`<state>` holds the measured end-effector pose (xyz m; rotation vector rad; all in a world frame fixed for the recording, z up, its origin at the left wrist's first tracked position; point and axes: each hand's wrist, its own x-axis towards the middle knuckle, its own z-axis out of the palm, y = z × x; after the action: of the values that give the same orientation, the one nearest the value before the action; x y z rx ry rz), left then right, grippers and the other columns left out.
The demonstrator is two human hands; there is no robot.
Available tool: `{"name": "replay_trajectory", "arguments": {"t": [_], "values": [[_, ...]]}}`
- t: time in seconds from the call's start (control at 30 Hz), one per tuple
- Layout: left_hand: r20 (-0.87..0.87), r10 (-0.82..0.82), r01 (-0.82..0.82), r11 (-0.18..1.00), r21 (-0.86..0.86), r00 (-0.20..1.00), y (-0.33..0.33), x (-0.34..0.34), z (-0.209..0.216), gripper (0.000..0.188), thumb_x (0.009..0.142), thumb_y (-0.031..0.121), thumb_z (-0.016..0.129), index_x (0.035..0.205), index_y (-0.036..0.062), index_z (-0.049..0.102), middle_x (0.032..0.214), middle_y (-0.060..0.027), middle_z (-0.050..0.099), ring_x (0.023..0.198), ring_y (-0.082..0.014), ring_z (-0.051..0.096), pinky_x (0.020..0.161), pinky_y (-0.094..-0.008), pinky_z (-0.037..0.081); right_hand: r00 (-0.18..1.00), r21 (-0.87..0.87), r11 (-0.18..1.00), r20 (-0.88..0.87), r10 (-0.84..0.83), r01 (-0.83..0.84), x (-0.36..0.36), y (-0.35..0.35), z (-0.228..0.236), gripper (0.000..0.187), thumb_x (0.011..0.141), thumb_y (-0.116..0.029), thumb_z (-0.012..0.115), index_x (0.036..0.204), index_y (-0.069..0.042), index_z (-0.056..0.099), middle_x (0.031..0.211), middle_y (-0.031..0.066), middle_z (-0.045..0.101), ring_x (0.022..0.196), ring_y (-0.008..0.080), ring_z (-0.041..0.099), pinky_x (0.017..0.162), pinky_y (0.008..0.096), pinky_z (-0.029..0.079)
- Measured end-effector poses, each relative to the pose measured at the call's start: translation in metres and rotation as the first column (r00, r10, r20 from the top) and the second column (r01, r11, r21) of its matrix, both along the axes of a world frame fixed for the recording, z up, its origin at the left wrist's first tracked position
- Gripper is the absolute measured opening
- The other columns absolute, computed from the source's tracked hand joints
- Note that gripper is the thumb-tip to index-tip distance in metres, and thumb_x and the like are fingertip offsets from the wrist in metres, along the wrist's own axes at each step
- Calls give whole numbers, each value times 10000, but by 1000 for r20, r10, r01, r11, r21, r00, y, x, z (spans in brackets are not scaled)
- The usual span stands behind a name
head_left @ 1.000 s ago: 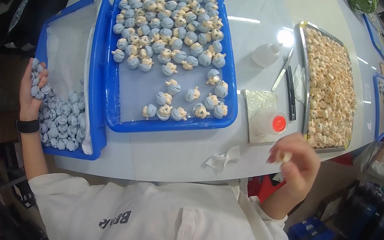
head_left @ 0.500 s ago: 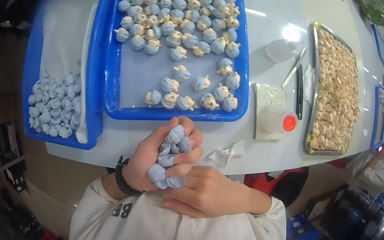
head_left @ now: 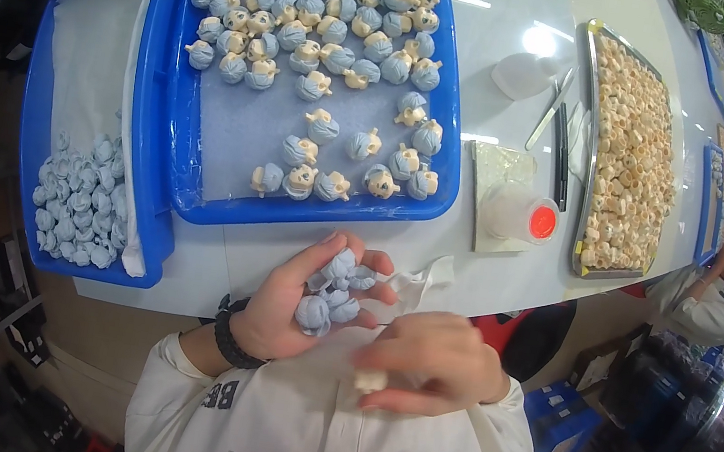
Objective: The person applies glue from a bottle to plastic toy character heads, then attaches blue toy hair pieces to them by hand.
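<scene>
My left hand point(head_left: 285, 294) is curled, palm up, around several pale blue moulded hair pieces point(head_left: 334, 293), holding them in front of my chest. To its right, my right hand point(head_left: 431, 360), slightly blurred, pinches a small cream doll head point(head_left: 371, 381) between thumb and fingers. Just beyond them, a blue tray point(head_left: 306, 220) carries rows of cream doll heads with blue hair point(head_left: 298, 180). A narrower blue tray point(head_left: 35, 127) at the left has a heap of loose blue hair pieces point(head_left: 81, 205) on white cloth.
At the right, a metal tray point(head_left: 594, 149) is full of bare cream heads point(head_left: 627, 164). Between the trays lie a lidded tub with a red spot point(head_left: 525, 216), a translucent container point(head_left: 523, 76), slim tools point(head_left: 561, 153) and crumpled tissue point(head_left: 424, 283). Another person point(head_left: 701, 299) sits far right.
My left hand has loosened, with its fingers opening around the hair pieces. My right hand has come out from behind it, moved right, and now shows a cream doll head in its pinch.
</scene>
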<state>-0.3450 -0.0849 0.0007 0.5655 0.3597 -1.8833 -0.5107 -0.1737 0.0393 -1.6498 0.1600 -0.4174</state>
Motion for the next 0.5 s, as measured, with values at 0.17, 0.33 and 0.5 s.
{"name": "replay_trajectory", "arguments": {"t": [0.17,0.33,0.5], "values": [[-5,-58,56,989,-137,998,6,0,0,212,950,308,439,926,100,471,978,-64,519,751,-149,541,607,-257,432,954,-85,952,86,-288,295,-7,-10,-4,394,653,-45,771,1009,12,612,816,101,607,688,208,593,583,299,465],[439,67,73,953,-295,896,7,-5,-1,138,930,214,500,958,82,468,935,-50,513,709,-86,497,599,-224,409,959,-313,911,-5,-283,268,2,-7,-1,455,638,-53,745,1072,-27,611,737,41,562,649,190,555,546,282,433],[703,250,21,936,-352,666,6,-8,-4,180,920,187,502,1028,44,496,915,-36,531,711,-55,490,617,-203,410,968,-470,853,7,-252,225,12,4,-13,434,623,-82,736,1043,-70,628,646,5,470,559,158,483,480,280,359]]}}
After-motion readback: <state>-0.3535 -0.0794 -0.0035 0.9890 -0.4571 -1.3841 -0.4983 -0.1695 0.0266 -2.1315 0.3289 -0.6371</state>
